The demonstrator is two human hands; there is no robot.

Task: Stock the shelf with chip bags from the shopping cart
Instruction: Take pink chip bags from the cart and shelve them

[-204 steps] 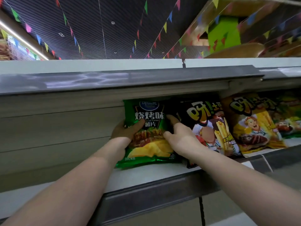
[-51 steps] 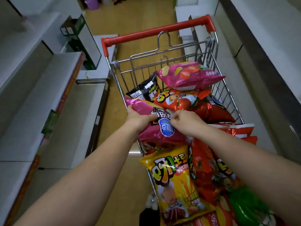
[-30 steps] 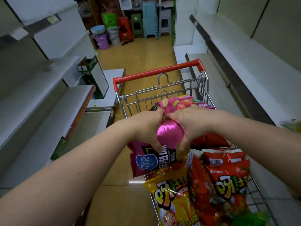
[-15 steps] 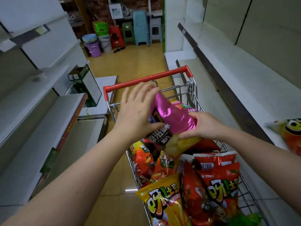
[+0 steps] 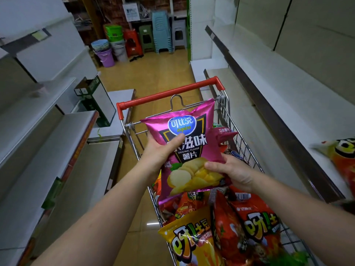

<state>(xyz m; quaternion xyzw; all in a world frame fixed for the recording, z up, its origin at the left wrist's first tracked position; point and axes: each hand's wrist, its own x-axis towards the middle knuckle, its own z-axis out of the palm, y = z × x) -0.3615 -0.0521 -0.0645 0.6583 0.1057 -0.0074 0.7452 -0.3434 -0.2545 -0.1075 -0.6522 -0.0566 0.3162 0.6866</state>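
I hold a pink chip bag [image 5: 189,148] upright above the shopping cart [image 5: 169,93], its front facing me. My left hand [image 5: 159,152] grips the bag's left side with the thumb across the front. My right hand [image 5: 233,170] pinches its lower right corner. Below it the cart holds several more bags, among them a yellow one [image 5: 192,240] and red ones [image 5: 255,225]. On the right, the white shelf [image 5: 272,89] carries an orange chip bag [image 5: 343,160] at the frame's edge.
White shelves [image 5: 48,143] line the left side of the aisle, with a green box [image 5: 94,100] on one. Stacked plastic stools [image 5: 160,31] and buckets [image 5: 105,54] stand at the far end of the yellow floor.
The pink bag has come up out of the cart and turned upright to face me. My left hand, spread open half a second ago, now grips its left side.
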